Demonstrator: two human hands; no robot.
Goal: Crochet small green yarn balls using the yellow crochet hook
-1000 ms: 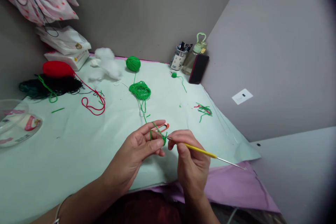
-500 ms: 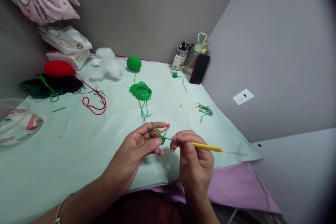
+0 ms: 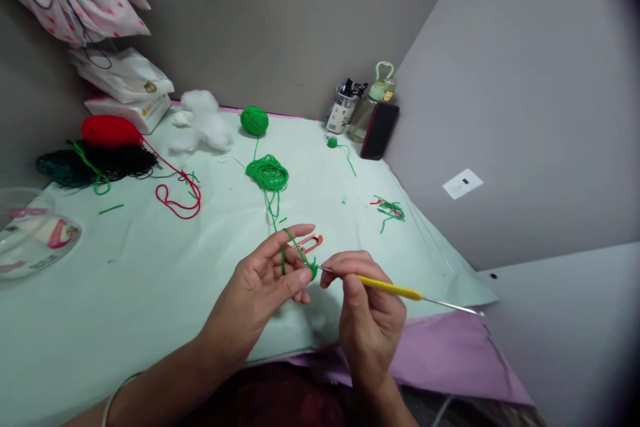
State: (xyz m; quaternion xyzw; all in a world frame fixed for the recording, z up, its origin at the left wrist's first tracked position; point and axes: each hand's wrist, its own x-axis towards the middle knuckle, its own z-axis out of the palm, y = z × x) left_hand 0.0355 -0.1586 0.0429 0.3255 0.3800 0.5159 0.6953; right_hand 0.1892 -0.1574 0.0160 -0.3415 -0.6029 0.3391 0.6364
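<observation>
Between the thumb and fingers of my left hand [image 3: 265, 273] is a small green crochet piece [image 3: 314, 270], with green yarn running over the raised index finger. My right hand [image 3: 370, 307] grips a yellow-handled crochet hook [image 3: 390, 287]; its thin metal tip meets the green piece, and the other metal end points right. Just beyond the left fingers lies an orange scissors-like tool [image 3: 313, 242], partly hidden by them. The working yarn leads back to a loose green yarn coil [image 3: 268, 173] and a green yarn ball [image 3: 255, 120].
At the left sit a red yarn ball [image 3: 111, 131], dark yarn [image 3: 115, 163] and a clear plastic container [image 3: 37, 240]. White stuffing [image 3: 205, 123] lies at the back. Toward the right are yarn scraps [image 3: 391, 209], a phone [image 3: 380, 131], a bottle [image 3: 364, 113] and a pen cup [image 3: 341, 112].
My left index finger has lifted, showing more of the orange tool. The hook's handle has tilted, its far end dropping lower and to the right.
</observation>
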